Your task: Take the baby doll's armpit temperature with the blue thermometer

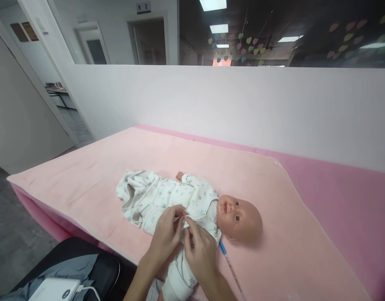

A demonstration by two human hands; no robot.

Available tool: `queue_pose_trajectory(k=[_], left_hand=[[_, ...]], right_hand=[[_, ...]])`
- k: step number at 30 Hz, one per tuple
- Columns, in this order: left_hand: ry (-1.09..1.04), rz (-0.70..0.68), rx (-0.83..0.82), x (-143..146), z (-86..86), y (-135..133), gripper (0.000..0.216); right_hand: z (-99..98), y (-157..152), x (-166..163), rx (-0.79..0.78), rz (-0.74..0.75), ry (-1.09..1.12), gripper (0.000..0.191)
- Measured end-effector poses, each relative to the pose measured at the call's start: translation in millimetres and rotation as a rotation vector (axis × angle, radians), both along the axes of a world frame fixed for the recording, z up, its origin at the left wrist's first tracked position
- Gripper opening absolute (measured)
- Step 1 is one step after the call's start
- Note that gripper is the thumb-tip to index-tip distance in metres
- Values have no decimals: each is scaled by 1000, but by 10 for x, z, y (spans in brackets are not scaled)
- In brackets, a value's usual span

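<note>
A baby doll (244, 219) lies on its back, its bald head to the right. It wears a white baby garment (170, 192) with small green and grey prints, the lower end rumpled at the left. Over the doll's chest, my left hand (167, 232) pinches the front edge of this garment between bent fingers. My right hand (201, 251) is beside it, its fingertips closed on the same edge, close to the left ones. Exactly which bit of cloth they grip is partly hidden. A thin glass thermometer (232, 267) with a blue end lies by the doll's shoulder, near my right wrist.
A pale pink blanket (95, 167) over a darker pink cover (343, 200) lines the table. At the lower left stands a black chair (107, 267) holding grey cloth and a white device (56, 289) with a cable. A white wall (242, 108) rises behind the table.
</note>
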State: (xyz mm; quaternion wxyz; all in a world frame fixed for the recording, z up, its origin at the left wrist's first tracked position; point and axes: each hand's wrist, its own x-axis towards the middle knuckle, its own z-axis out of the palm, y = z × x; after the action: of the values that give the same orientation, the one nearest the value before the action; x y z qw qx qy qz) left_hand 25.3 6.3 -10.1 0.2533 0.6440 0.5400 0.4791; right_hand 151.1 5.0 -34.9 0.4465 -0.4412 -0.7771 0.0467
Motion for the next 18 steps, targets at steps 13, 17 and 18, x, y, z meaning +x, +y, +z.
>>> queue_pose_trajectory(k=[13, 17, 18], left_hand=[[333, -11, 97, -562, -33, 67, 23], [247, -23, 102, -615, -83, 75, 19], [235, -36, 89, -613, -74, 70, 19]], right_hand=[[-38, -21, -5, -50, -57, 158, 10], [-39, -25, -6, -47, -52, 138, 11], [-39, -24, -7, -50, -53, 128, 12]])
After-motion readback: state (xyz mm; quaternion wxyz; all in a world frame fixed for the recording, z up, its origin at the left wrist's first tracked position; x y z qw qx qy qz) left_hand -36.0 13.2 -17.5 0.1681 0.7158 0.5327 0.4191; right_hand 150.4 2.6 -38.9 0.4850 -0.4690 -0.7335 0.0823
